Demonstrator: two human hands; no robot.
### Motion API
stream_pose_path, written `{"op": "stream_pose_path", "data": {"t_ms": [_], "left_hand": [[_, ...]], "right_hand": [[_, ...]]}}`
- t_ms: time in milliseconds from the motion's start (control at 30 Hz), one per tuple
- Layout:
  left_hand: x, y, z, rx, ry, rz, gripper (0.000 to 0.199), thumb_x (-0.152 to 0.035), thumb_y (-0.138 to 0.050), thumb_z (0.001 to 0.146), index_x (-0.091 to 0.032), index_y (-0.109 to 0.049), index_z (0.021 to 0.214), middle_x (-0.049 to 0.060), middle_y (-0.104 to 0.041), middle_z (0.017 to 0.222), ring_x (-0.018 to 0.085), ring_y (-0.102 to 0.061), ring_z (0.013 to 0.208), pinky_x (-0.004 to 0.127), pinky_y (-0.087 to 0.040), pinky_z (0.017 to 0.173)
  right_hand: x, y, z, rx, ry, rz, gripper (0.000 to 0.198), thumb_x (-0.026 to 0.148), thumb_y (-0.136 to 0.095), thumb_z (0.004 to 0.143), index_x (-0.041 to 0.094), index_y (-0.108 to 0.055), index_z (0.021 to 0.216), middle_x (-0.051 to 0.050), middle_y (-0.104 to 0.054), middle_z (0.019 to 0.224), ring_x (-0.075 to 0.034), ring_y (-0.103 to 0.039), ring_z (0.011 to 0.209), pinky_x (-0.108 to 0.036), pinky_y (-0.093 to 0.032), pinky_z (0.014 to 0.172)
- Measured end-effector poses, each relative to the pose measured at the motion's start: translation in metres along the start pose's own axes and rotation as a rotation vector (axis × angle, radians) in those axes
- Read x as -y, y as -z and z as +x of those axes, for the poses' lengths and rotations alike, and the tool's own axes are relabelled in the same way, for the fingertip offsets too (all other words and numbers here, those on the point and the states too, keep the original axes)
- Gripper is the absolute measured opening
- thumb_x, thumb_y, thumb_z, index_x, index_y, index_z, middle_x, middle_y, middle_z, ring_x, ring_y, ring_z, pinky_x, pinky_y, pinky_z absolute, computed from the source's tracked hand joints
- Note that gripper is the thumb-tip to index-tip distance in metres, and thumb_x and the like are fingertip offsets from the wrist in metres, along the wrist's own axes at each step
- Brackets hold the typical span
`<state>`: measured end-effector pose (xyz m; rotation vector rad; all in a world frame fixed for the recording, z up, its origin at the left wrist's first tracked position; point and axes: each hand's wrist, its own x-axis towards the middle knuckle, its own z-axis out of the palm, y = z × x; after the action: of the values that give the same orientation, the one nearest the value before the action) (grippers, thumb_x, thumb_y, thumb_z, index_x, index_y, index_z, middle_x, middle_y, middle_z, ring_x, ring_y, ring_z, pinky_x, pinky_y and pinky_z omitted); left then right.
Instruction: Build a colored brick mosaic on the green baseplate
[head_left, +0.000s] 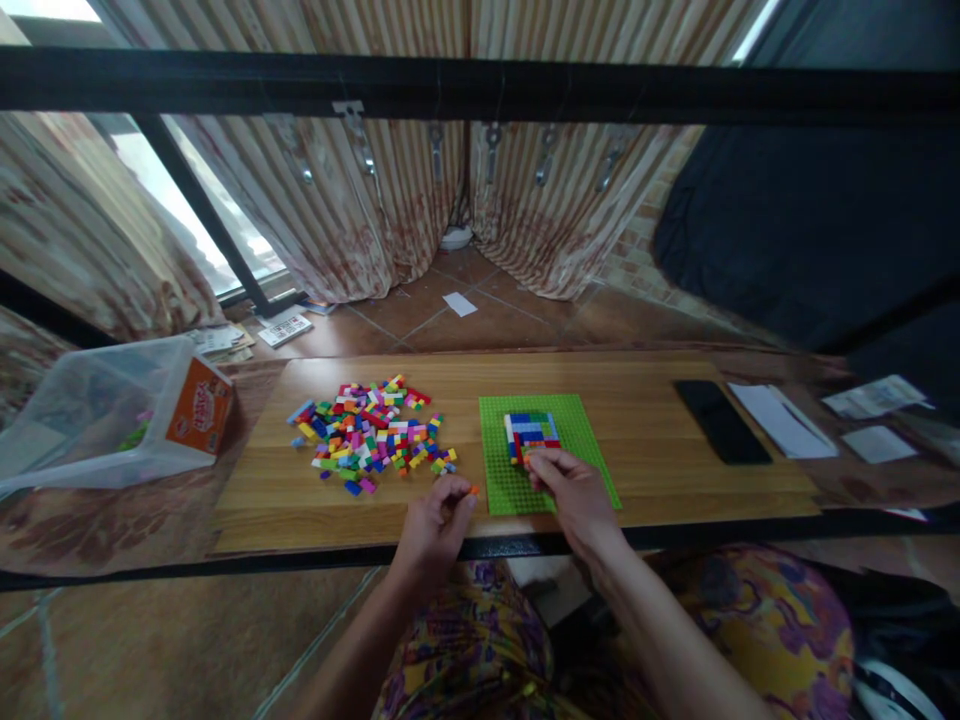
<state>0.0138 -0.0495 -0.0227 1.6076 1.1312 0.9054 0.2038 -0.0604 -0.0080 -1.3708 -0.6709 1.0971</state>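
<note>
My left hand [439, 515] is closed just left of the green baseplate [585, 430], pinching a small orange toy brick [474, 490] between thumb and forefinger. Over the baseplate, my right hand [576, 488] has its fingertips pinched at the near edge of a block of joined bricks [531, 428]. That block has blue, white, green and red bricks. Orange shows at the right fingertips, seemingly a brick, partly covered by the fingers. A loose pile of colourful bricks [375, 430] is spread on the wooden board left of the baseplate.
A clear plastic bin [97, 400] with an orange label stands at the left. On the right lie a black phone [721, 422] and white paper [780, 420]. A dark metal bar [480, 88] with hanging hooks crosses above the table.
</note>
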Motion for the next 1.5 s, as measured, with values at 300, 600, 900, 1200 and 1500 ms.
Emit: {"op": "stream_pose_path", "data": {"t_ms": [300,600,900,1200,1500], "left_hand": [[0.010,0.009,0.003,-0.049,-0.100,0.172,0.012,-0.026,-0.052,0.089,-0.018,-0.057,0.081,-0.001,-0.055,0.074,0.012,-0.051,0.068,0.023,-0.040,0.065],[0.012,0.011,0.002,-0.024,-0.112,0.159,0.013,-0.026,-0.051,0.090,-0.018,-0.055,0.080,0.000,-0.053,0.075,0.012,-0.051,0.070,0.023,-0.040,0.067],[0.008,0.011,0.004,-0.013,-0.096,0.162,0.014,-0.025,-0.051,0.090,-0.018,-0.054,0.078,-0.001,-0.052,0.073,0.013,-0.050,0.069,0.023,-0.040,0.066],[0.010,0.011,0.003,-0.009,-0.099,0.173,0.013,-0.026,-0.051,0.090,-0.019,-0.055,0.080,0.000,-0.053,0.075,0.013,-0.051,0.070,0.024,-0.040,0.067],[0.012,0.010,0.004,-0.004,-0.111,0.181,0.016,-0.029,-0.051,0.090,-0.018,-0.055,0.080,0.000,-0.053,0.073,0.012,-0.050,0.067,0.024,-0.040,0.064]], "right_hand": [[0.005,0.020,0.067,0.112,0.440,-0.685,0.018,0.040,-0.065,0.078,0.024,-0.073,0.074,-0.002,-0.066,0.082,-0.019,-0.061,0.080,-0.035,-0.045,0.077],[-0.006,0.023,0.079,0.089,0.570,-0.888,0.016,0.039,-0.065,0.081,0.028,-0.076,0.075,-0.005,-0.061,0.092,-0.022,-0.056,0.092,-0.042,-0.043,0.087],[-0.007,0.017,0.080,0.071,0.549,-0.891,0.013,0.034,-0.067,0.077,0.025,-0.073,0.070,-0.004,-0.060,0.092,-0.022,-0.056,0.093,-0.041,-0.042,0.088],[-0.008,0.016,0.079,0.017,0.498,-0.813,0.015,0.037,-0.069,0.073,0.023,-0.071,0.069,-0.005,-0.060,0.091,-0.022,-0.058,0.092,-0.040,-0.043,0.089],[-0.007,0.021,0.082,0.071,0.534,-0.792,0.013,0.034,-0.063,0.076,0.023,-0.069,0.074,-0.005,-0.063,0.092,-0.022,-0.059,0.093,-0.041,-0.044,0.090]]}}
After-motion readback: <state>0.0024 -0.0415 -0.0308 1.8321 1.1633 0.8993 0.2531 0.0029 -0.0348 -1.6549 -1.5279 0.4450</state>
